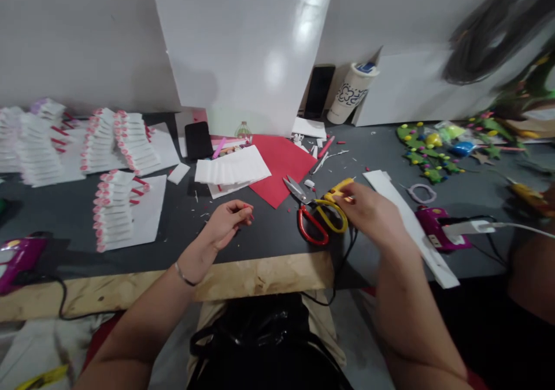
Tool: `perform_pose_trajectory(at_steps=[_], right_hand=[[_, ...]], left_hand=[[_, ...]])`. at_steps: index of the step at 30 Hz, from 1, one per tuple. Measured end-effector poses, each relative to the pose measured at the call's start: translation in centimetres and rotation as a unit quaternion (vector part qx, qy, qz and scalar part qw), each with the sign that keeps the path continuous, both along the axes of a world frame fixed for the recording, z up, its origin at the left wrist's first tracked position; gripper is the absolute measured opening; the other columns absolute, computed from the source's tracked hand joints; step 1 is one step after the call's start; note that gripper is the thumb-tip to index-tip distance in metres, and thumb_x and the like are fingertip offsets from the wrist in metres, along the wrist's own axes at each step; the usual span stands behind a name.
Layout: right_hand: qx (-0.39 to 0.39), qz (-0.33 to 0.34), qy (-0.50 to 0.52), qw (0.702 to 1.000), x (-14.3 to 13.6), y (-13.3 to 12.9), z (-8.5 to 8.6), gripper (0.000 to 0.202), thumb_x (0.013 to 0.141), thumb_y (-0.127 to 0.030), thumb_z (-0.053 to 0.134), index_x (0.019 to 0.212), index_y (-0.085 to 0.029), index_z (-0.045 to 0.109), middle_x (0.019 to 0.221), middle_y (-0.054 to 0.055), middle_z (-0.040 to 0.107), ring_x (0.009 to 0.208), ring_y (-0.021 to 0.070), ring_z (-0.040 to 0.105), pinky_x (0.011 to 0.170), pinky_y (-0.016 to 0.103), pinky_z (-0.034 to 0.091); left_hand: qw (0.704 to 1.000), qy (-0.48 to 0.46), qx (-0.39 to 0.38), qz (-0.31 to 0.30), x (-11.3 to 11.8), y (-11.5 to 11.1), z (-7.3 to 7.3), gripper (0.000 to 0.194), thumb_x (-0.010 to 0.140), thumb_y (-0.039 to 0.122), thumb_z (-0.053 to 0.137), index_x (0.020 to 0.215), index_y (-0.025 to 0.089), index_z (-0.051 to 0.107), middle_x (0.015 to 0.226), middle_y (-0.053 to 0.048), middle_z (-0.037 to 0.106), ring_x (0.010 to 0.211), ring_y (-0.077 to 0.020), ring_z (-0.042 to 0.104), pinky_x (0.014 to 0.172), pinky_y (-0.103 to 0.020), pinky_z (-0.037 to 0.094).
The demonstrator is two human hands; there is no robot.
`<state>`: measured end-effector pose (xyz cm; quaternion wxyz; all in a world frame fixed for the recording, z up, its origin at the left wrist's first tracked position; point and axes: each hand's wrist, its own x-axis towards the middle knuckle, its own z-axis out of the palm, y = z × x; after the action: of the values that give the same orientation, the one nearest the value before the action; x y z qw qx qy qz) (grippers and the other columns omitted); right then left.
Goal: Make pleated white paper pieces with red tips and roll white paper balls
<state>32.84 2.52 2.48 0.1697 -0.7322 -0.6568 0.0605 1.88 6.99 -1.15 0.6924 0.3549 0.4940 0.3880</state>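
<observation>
My left hand (229,221) is raised over the dark table near its front edge, fingers pinched on a small red piece (248,215) mostly hidden by them. My right hand (368,208) is closed around a yellow glue gun (338,188), whose black cord (350,245) runs down off the table edge. Just left of that hand lie scissors (310,208) with one red and one yellow handle, blades partly apart. Their tips point at a red paper sheet (277,167). Folded white paper strips (234,172) rest on the red sheet's left side.
Bundles of white and pink pieces (115,210) lie on white cards at left. A white cup (351,94) and a phone (319,91) stand at the back. Right are a white strip (403,222), a purple power socket (440,228) and green felt decorations (427,153). Another person's arm (533,268) shows at far right.
</observation>
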Motion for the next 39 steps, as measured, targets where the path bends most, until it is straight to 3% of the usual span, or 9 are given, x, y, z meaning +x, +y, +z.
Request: perform_pose_trajectory(at_steps=[4, 7, 10, 14, 17, 19, 21, 29, 39], right_hand=[[-0.021, 0.009, 0.026, 0.999, 4.8, 0.8, -4.6, 0.030, 0.083, -0.048, 0.056, 0.088, -0.019, 0.063, 0.088, 0.011, 0.069, 0.077, 0.0251, 0.066, 0.067, 0.036, 0.050], [0.005, 0.016, 0.068, 0.998, 5.7, 0.8, -6.1, 0.037, 0.083, -0.053, 0.054, 0.091, -0.018, 0.062, 0.090, 0.013, 0.067, 0.075, 0.0247, 0.065, 0.070, 0.039, 0.052], [0.017, 0.007, 0.069, 0.997, 4.8, 0.1, -4.8, 0.039, 0.083, -0.052, 0.054, 0.095, -0.016, 0.063, 0.093, 0.013, 0.065, 0.069, 0.0231, 0.063, 0.067, 0.040, 0.052], [0.149, -0.048, 0.046, 0.987, 0.5, -0.9, -0.8, 0.026, 0.087, -0.043, 0.056, 0.095, -0.021, 0.065, 0.094, 0.010, 0.064, 0.076, 0.0222, 0.062, 0.068, 0.037, 0.051], [0.112, 0.116, 0.146, 0.976, -4.4, -1.2, 0.9, 0.017, 0.092, -0.036, 0.056, 0.086, -0.023, 0.066, 0.082, 0.005, 0.065, 0.073, 0.0177, 0.061, 0.068, 0.031, 0.049], [0.050, 0.228, 0.224, 0.946, -7.5, -1.0, 0.9, 0.017, 0.094, -0.030, 0.055, 0.086, -0.022, 0.067, 0.081, 0.003, 0.068, 0.072, 0.0156, 0.062, 0.068, 0.028, 0.048], [0.021, 0.263, 0.260, 0.929, -9.8, -0.6, 0.3, 0.013, 0.093, -0.027, 0.058, 0.087, -0.021, 0.068, 0.083, 0.003, 0.069, 0.072, 0.0146, 0.062, 0.067, 0.027, 0.048], [0.004, 0.218, 0.359, 0.908, -11.8, 0.5, -0.9, 0.012, 0.090, -0.030, 0.064, 0.086, -0.022, 0.071, 0.081, 0.002, 0.071, 0.073, 0.0143, 0.065, 0.068, 0.025, 0.049], [-0.081, 0.206, 0.455, 0.863, -12.1, 0.8, -1.8, 0.020, 0.091, -0.035, 0.056, 0.083, -0.019, 0.066, 0.077, 0.000, 0.068, 0.071, 0.0135, 0.060, 0.066, 0.025, 0.046]], left_hand=[[1.000, -0.001, -0.008, -0.008, 0.3, -0.4, 0.1, 0.018, 0.061, 0.020, 0.082, 0.065, 0.015, 0.065, 0.064, 0.001, 0.064, 0.054, -0.0076, 0.058, 0.056, -0.021, 0.048], [1.000, -0.002, -0.001, -0.003, 0.3, -0.4, 0.1, 0.015, 0.062, 0.019, 0.079, 0.064, 0.016, 0.065, 0.065, 0.001, 0.064, 0.054, -0.0076, 0.058, 0.057, -0.023, 0.050], [1.000, 0.005, 0.019, -0.007, 0.4, -0.5, 0.1, 0.015, 0.059, 0.021, 0.080, 0.064, 0.017, 0.067, 0.065, 0.001, 0.063, 0.053, -0.0083, 0.058, 0.056, -0.023, 0.049], [0.993, 0.050, 0.107, -0.026, 0.7, -0.9, 0.1, 0.017, 0.060, 0.024, 0.082, 0.062, 0.017, 0.067, 0.070, 0.000, 0.065, 0.056, -0.0095, 0.058, 0.055, -0.024, 0.049], [0.972, 0.108, 0.208, -0.022, 0.9, -1.3, 0.4, 0.015, 0.063, 0.024, 0.082, 0.063, 0.018, 0.069, 0.074, -0.002, 0.065, 0.066, -0.0119, 0.060, 0.063, -0.026, 0.050], [0.952, 0.145, 0.270, -0.011, 0.9, -1.5, 0.6, 0.013, 0.065, 0.023, 0.083, 0.064, 0.019, 0.071, 0.077, -0.002, 0.065, 0.072, -0.0128, 0.061, 0.065, -0.026, 0.049], [0.938, 0.163, 0.307, -0.010, 0.8, -1.6, 0.7, 0.011, 0.068, 0.024, 0.082, 0.066, 0.020, 0.073, 0.080, -0.003, 0.066, 0.073, -0.0126, 0.060, 0.064, -0.025, 0.047], [0.932, 0.145, 0.331, -0.024, 0.5, -2.1, 1.0, 0.009, 0.074, 0.027, 0.080, 0.071, 0.021, 0.074, 0.078, -0.003, 0.070, 0.075, -0.0142, 0.064, 0.068, -0.025, 0.050], [0.972, 0.119, 0.196, -0.048, 0.6, -2.0, 1.7, 0.018, 0.066, 0.031, 0.084, 0.067, 0.018, 0.071, 0.068, -0.001, 0.067, 0.063, -0.0131, 0.061, 0.064, -0.026, 0.051]])
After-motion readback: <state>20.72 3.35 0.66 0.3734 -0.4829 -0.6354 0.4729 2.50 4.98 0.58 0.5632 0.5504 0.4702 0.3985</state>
